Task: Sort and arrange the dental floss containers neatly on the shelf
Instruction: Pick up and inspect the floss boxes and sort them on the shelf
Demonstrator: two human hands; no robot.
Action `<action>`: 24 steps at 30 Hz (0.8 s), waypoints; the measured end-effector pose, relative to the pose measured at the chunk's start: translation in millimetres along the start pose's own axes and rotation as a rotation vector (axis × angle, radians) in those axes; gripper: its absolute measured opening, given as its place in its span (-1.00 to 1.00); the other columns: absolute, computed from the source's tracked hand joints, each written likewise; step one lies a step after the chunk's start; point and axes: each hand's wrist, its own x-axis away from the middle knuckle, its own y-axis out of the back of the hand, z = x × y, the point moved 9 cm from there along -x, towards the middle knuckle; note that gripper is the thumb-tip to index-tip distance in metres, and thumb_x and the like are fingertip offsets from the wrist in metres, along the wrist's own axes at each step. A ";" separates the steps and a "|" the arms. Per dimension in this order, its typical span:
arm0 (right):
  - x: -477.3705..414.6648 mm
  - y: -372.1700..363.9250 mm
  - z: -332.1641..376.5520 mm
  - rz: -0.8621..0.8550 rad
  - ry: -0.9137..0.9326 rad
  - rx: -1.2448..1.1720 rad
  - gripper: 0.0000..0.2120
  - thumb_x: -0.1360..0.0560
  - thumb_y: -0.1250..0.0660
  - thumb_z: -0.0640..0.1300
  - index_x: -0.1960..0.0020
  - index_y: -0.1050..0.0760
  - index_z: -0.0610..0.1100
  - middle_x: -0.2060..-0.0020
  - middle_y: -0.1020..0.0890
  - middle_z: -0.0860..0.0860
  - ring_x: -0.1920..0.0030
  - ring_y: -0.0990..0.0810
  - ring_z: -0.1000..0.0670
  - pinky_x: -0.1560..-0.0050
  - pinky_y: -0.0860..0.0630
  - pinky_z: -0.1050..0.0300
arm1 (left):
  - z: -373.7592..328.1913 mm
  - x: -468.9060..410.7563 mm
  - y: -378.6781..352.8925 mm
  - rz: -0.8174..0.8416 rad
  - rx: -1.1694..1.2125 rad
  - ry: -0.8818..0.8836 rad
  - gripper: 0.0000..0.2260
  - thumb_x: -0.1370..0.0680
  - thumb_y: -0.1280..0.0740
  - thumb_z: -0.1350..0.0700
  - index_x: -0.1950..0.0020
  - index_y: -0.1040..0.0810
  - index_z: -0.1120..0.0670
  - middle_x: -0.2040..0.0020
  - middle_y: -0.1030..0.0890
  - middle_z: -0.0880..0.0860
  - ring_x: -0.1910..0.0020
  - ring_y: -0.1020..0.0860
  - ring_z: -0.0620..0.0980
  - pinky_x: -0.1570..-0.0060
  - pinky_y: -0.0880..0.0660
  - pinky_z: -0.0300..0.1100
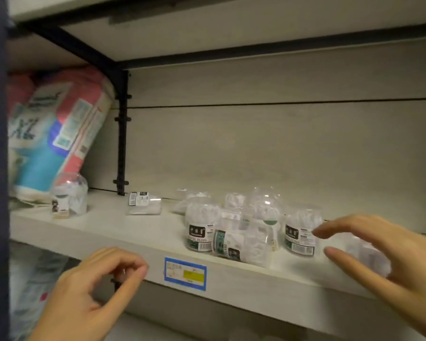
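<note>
Your left hand (pixel 96 289) hovers in front of the shelf's near edge, left of the blue-framed price label (pixel 185 273). Its fingers curl in toward the thumb, and nothing shows in its grasp. Your right hand (pixel 389 262) is spread wide with straight fingers. The index tip reaches the upright floss container (pixel 303 232) at the right of the cluster, though you cannot tell whether it touches. A blurred clear container (pixel 365 252) sits just behind that palm.

On the shelf (pixel 108 230), most containers crowd together right of the middle. One labelled container (pixel 199 230) stands upright, a tipped container (pixel 241 244) lies on its side just beside it, and several clear ones (pixel 263 205) stand farther back. Well apart to the left, a lone container (pixel 144 203) lies on its side. Another upright container (pixel 69 200) stands at the far left, just beside a leaning pink and blue pack (pixel 59 134).
</note>
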 end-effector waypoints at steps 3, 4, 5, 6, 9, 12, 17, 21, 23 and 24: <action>-19.7 -12.3 8.5 0.001 -0.031 0.018 -0.75 -0.42 -0.10 0.28 0.00 -0.45 0.27 0.01 -0.55 0.39 -0.02 -0.51 0.35 0.00 -0.37 0.40 | 27.2 -0.3 17.7 -0.003 0.006 0.020 -0.83 -0.36 -0.30 -0.10 0.15 -0.59 -0.08 0.25 -0.62 -0.04 0.27 -0.55 -0.11 0.22 -0.45 -0.22; -27.3 -15.9 13.2 0.019 -0.046 0.014 -0.74 -0.41 -0.09 0.29 0.01 -0.46 0.29 0.00 -0.55 0.41 -0.03 -0.50 0.35 -0.01 -0.38 0.41 | 32.6 -1.7 21.1 -0.001 -0.003 0.023 -0.83 -0.36 -0.30 -0.10 0.14 -0.59 -0.08 0.24 -0.62 -0.05 0.26 -0.56 -0.12 0.21 -0.45 -0.23; -36.4 -21.0 16.5 0.047 -0.064 0.003 -0.73 -0.40 -0.08 0.30 0.02 -0.47 0.30 0.01 -0.56 0.41 -0.05 -0.50 0.35 -0.01 -0.40 0.39 | 37.4 -3.4 25.5 -0.012 -0.008 0.015 -0.83 -0.36 -0.30 -0.11 0.14 -0.59 -0.09 0.23 -0.62 -0.06 0.26 -0.55 -0.13 0.20 -0.45 -0.26; -47.3 -25.8 19.1 0.074 -0.078 0.009 -0.72 -0.40 -0.08 0.31 0.02 -0.49 0.30 0.04 -0.58 0.40 -0.05 -0.51 0.33 0.00 -0.43 0.35 | 43.5 -5.1 29.9 -0.021 -0.003 0.011 -0.83 -0.36 -0.29 -0.11 0.14 -0.58 -0.10 0.23 -0.61 -0.07 0.25 -0.55 -0.14 0.20 -0.44 -0.30; -90.8 -41.8 28.4 0.140 -0.108 0.048 -0.78 -0.46 -0.18 0.13 -0.03 -0.55 0.20 0.07 -0.62 0.30 0.03 -0.55 0.27 -0.02 -0.48 0.23 | 61.4 -12.3 37.8 0.015 0.010 -0.010 -0.82 -0.36 -0.26 -0.14 0.13 -0.57 -0.13 0.20 -0.60 -0.12 0.21 -0.53 -0.19 0.21 -0.42 -0.41; -137.1 -72.0 33.1 0.270 -0.078 0.156 -0.79 -0.51 -0.27 -0.08 -0.10 -0.58 0.07 0.02 -0.66 0.16 0.11 -0.55 0.24 0.06 -0.44 0.40 | 83.7 -20.6 42.8 0.061 0.073 -0.050 -0.81 -0.36 -0.26 -0.17 0.13 -0.57 -0.16 0.20 -0.59 -0.12 0.19 -0.53 -0.19 0.19 -0.42 -0.35; -164.6 -145.4 16.8 0.719 -0.195 0.258 -0.68 -0.50 -0.31 -0.22 -0.24 -0.52 -0.04 -0.17 -0.60 0.04 -0.11 -0.54 0.06 -0.08 -0.43 0.30 | 107.6 -41.4 44.3 0.154 0.128 -0.189 -0.67 -0.43 -0.15 -0.37 0.10 -0.56 -0.20 0.22 -0.59 -0.16 0.22 -0.54 -0.22 0.21 -0.43 -0.36; -158.3 -167.1 7.2 0.880 -0.324 0.308 -0.60 -0.44 -0.37 -0.25 -0.27 -0.49 -0.10 -0.20 -0.58 -0.02 -0.21 -0.52 0.00 -0.21 -0.38 0.20 | 125.1 -53.7 50.2 0.164 0.207 -0.202 -0.64 -0.43 -0.15 -0.37 0.09 -0.57 -0.17 0.20 -0.59 -0.15 0.20 -0.53 -0.22 0.16 -0.42 -0.42; -156.9 -168.9 5.3 0.894 -0.354 0.322 -0.60 -0.42 -0.38 -0.25 -0.25 -0.50 -0.12 -0.19 -0.59 -0.04 -0.20 -0.53 -0.01 -0.22 -0.39 0.18 | 133.5 -58.0 49.7 0.167 0.211 -0.207 -0.65 -0.42 -0.16 -0.37 0.08 -0.57 -0.19 0.18 -0.60 -0.16 0.19 -0.54 -0.23 0.15 -0.42 -0.41; -157.8 -167.8 4.6 0.884 -0.368 0.313 -0.61 -0.42 -0.38 -0.28 -0.25 -0.50 -0.14 -0.19 -0.59 -0.05 -0.19 -0.53 -0.02 -0.22 -0.40 0.19 | 137.4 -59.6 48.9 0.167 0.210 -0.206 -0.68 -0.42 -0.18 -0.36 0.08 -0.57 -0.20 0.17 -0.60 -0.17 0.18 -0.54 -0.24 0.15 -0.42 -0.40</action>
